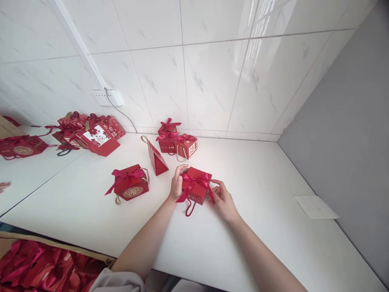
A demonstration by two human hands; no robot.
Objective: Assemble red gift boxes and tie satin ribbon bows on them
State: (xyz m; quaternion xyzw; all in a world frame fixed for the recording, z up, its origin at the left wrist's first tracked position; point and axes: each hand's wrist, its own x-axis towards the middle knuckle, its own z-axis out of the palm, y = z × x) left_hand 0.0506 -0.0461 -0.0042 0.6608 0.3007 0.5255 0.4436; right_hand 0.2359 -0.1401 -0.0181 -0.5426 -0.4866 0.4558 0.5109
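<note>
Cupping the box's left side, the left hand holds the red gift box with its fingers reaching round toward the far edge, so the box sits between the two hands on the white table. The right hand has bent fingers at the right side, index near the far corner; whether it pinches the ribbon tail there, I cannot tell. The box looks like smooth card, flat-topped and angular, crossed by a glossy satin bow, with a twisted dark-red cord handle looping onto the tabletop. To its left stand a triangular box with a beige loop and a ribboned box bearing a round patterned medallion.
</note>
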